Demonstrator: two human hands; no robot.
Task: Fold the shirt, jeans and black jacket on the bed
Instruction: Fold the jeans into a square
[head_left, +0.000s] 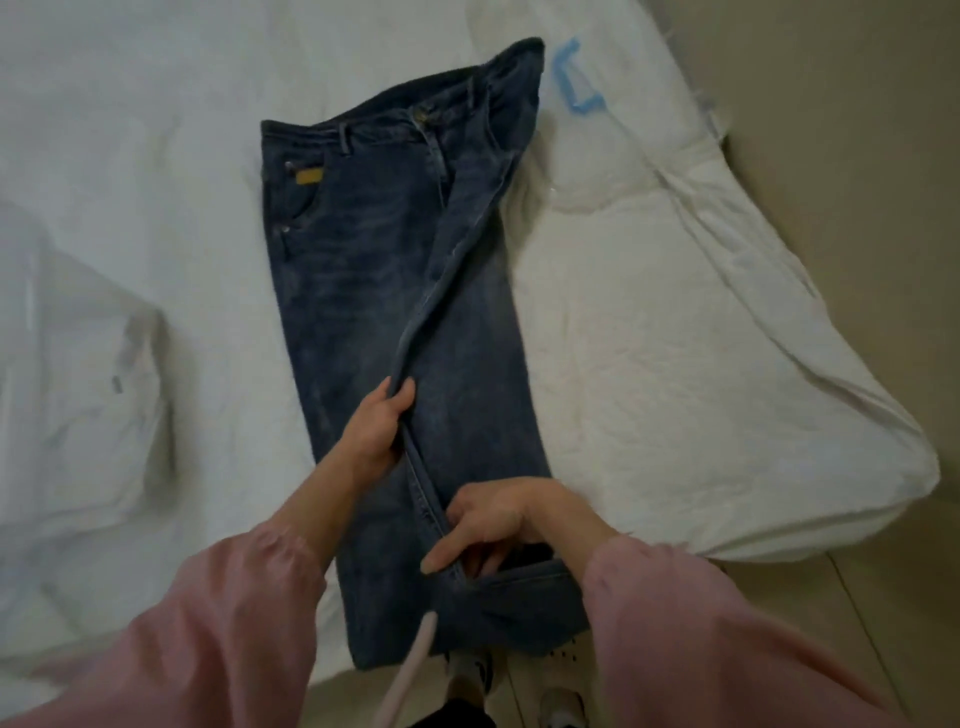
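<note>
Both my hands reach forward, pinched shut, in pink sleeves.

My left hand (376, 423) sits ahead toward 12 o'clock, wrist bare, thumb on top and fingers curled under in a closed grip. My right hand (491, 522) is nearer my body, toward 1 o'clock of the left forearm, fingers bent down and left, thumb stretched toward 7 o'clock.

No text can be read; the tan patch (310, 176) on the jeans (363, 270) shows no legible lettering.
</note>
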